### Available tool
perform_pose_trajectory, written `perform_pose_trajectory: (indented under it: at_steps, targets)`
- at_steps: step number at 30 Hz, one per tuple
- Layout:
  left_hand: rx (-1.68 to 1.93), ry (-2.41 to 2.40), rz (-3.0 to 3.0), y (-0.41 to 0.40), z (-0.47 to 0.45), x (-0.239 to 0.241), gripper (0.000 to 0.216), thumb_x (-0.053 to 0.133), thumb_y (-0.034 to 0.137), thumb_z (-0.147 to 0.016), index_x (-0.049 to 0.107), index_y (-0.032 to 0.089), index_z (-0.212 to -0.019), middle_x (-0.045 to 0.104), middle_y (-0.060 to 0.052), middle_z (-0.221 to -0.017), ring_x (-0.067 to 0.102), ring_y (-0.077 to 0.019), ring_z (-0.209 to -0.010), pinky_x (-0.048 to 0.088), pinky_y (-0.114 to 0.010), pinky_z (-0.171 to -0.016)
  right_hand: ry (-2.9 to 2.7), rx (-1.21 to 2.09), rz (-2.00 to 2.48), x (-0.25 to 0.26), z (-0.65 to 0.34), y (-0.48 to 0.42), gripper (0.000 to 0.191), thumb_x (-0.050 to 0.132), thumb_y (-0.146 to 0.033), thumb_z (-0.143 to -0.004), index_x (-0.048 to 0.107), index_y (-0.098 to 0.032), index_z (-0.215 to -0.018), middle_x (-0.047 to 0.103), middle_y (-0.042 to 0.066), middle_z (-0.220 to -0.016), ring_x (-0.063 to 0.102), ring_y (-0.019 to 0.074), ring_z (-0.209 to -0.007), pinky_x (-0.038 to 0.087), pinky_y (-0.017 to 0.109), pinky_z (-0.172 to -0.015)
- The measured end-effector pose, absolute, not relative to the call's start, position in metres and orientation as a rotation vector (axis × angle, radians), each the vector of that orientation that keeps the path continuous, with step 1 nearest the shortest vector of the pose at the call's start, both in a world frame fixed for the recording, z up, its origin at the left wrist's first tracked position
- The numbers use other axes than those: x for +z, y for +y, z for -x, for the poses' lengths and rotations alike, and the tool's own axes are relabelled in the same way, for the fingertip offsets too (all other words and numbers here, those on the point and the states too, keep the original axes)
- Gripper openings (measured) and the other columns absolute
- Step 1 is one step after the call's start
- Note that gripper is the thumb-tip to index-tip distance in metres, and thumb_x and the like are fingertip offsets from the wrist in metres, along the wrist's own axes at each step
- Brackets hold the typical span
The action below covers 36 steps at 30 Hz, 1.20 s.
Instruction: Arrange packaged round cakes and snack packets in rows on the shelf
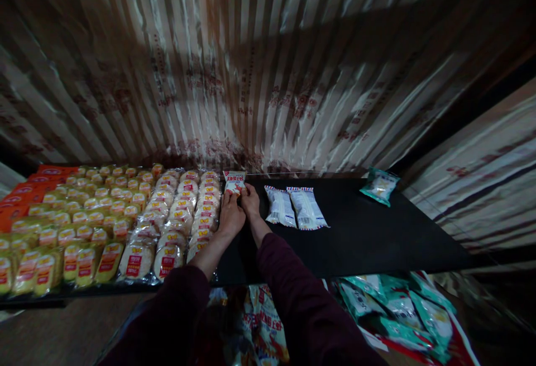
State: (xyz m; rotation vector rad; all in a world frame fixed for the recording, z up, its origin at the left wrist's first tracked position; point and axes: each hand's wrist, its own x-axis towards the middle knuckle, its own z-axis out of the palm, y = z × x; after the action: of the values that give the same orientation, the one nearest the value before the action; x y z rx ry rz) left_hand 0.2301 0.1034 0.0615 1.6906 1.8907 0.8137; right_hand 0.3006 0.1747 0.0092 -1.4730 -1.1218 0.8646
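A small white snack packet (234, 180) with red and blue printing is at the back of the black shelf (347, 243), beside the rows of round crackers. My left hand (231, 216) grips its near edge, with fingers bent over the wrapper. At its lower right corner, my right hand (250, 203) has its fingers closed on the same packet. The undersides of both hands are hidden. Right of my hands lie two white packets (309, 209) with striped ends, side by side, apart from my fingers.
Wrapped round crackers (204, 209), yellow-wrapped snacks (86, 260) and orange packs (19, 198) fill the shelf's left. A teal packet (379, 186) sits at the back right. Below the front edge are a bag of teal packets (402, 307) and more printed packets (268, 321). Striped plastic sheeting (268, 75) hangs behind.
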Motion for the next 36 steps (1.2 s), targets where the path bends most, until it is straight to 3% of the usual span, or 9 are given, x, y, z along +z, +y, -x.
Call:
perform_pose_trajectory:
  at_steps: [8,14,18,27,31,36]
  targets:
    - [0.697,1.968,-1.684,0.111,-0.225,0.068,0.055,0.041,0.008,-0.079,0.046,0.012,-0.134,0.039,-0.016,-0.147,0.031,-0.0253,-0.139,0.026,-0.042,-0.113,-1.314,0.812,1.675,0.021,-0.291,0.184,0.037,0.043,-0.026,-0.089,0.057,-0.016,-0.122,0.067,0.009,-0.114,0.062,0.0164,-0.103,0.045,0.027,-0.092]
    - [0.743,1.927,-1.678,0.115,-0.223,0.062,0.057,0.042,0.007,-0.077,0.048,0.013,-0.134,0.043,-0.015,-0.144,0.032,-0.0258,-0.138,0.025,-0.040,-0.114,-1.474,0.744,1.781,0.031,-0.292,0.182,0.042,0.045,-0.028,-0.090,0.054,-0.013,-0.128,0.060,0.015,-0.125,0.056,0.0211,-0.116,0.039,0.031,-0.101]
    - [0.843,1.896,-1.621,0.117,-0.223,0.057,0.058,0.047,0.007,-0.074,0.052,0.018,-0.131,0.050,-0.013,-0.139,0.034,-0.0278,-0.136,0.025,-0.043,-0.113,-1.491,0.689,1.738,0.031,-0.295,0.177,0.043,0.050,-0.031,-0.088,0.054,-0.018,-0.129,0.060,0.011,-0.125,0.056,0.0210,-0.115,0.040,0.033,-0.102]
    - [0.843,1.925,-1.663,0.121,-0.224,0.052,0.058,0.044,0.005,-0.074,0.049,0.012,-0.132,0.045,-0.017,-0.141,0.033,-0.0280,-0.137,0.026,-0.043,-0.113,-1.452,0.760,1.608,0.026,-0.298,0.174,0.040,0.050,-0.029,-0.087,0.058,-0.020,-0.125,0.065,0.007,-0.120,0.062,0.0178,-0.107,0.044,0.031,-0.098]
    - [0.870,1.931,-1.698,0.120,-0.225,0.048,0.055,0.043,0.005,-0.076,0.051,0.013,-0.130,0.049,-0.016,-0.139,0.036,-0.0268,-0.136,0.026,-0.043,-0.113,-1.467,0.733,1.648,0.029,-0.303,0.165,0.043,0.051,-0.026,-0.086,0.056,-0.015,-0.128,0.059,0.012,-0.129,0.056,0.0204,-0.118,0.039,0.033,-0.104]
    - [0.800,1.941,-1.766,0.117,-0.226,0.045,0.051,0.039,0.004,-0.078,0.051,0.007,-0.128,0.049,-0.019,-0.137,0.037,-0.0247,-0.135,0.023,-0.039,-0.114,-1.572,0.629,1.513,0.034,-0.311,0.150,0.044,0.051,-0.020,-0.084,0.055,-0.016,-0.128,0.056,0.009,-0.134,0.047,0.0194,-0.128,0.032,0.033,-0.111]
